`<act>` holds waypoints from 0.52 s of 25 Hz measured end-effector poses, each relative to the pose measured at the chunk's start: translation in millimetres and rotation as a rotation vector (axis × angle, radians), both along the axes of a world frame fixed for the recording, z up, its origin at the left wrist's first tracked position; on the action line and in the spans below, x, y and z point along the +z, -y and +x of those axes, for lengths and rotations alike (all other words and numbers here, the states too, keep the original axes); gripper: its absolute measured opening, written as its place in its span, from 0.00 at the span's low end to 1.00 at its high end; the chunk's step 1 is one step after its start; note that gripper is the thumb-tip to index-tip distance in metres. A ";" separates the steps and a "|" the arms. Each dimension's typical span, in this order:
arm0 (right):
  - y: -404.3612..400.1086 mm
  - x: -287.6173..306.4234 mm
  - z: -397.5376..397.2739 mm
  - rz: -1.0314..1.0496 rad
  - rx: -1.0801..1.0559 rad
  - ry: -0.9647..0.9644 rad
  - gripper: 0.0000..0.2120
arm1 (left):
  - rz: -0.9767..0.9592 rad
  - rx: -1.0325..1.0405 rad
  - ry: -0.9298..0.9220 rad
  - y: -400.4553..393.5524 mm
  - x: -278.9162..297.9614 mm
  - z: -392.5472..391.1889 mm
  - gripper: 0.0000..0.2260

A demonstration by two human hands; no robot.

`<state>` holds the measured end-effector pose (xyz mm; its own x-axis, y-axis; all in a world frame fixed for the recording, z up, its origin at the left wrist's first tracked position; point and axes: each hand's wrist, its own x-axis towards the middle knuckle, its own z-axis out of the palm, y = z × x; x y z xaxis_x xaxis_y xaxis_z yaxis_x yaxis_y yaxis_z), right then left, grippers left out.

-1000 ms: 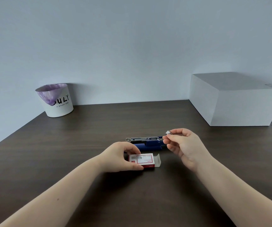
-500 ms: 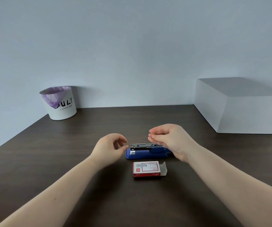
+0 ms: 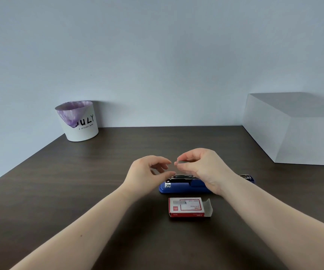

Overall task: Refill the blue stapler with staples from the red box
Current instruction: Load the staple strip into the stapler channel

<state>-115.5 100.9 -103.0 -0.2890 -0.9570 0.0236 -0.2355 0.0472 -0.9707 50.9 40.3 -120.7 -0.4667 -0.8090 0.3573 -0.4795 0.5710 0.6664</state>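
The blue stapler [image 3: 178, 188] lies flat on the dark table [image 3: 79, 182], opened out, its metal staple channel facing up and its lid stretched out to the right. Just in front of it sits the red staple box [image 3: 186, 208], its right end flap open. My right hand [image 3: 200, 166] hovers above the stapler, thumb and fingers pinched on a small strip of staples [image 3: 180, 162] that barely shows. My left hand [image 3: 149, 170] hangs beside it, fingers curled and apart, holding nothing, its fingertips close to the strip.
A white bin [image 3: 79, 121] lined with a purple bag stands at the back left against the wall. A large white box [image 3: 297, 131] sits at the back right. The table's left edge runs diagonally toward me.
My left hand let go of the red box and rose beside the stapler. My right hand carried the staple strip left, over the stapler. The view tilted up a little.
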 end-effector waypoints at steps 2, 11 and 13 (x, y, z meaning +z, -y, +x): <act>1.7 -2.1 -5.7 0.000 0.007 0.039 0.13 | 0.054 0.048 -0.031 4.9 -4.8 7.8 0.10; 2.0 -0.4 -4.6 -0.065 0.212 -0.637 0.08 | 0.187 -0.007 0.077 13.8 -18.5 20.1 0.13; 2.7 -0.9 -3.9 -0.053 0.220 -0.684 0.05 | 0.175 -0.042 0.155 15.3 -17.9 17.6 0.16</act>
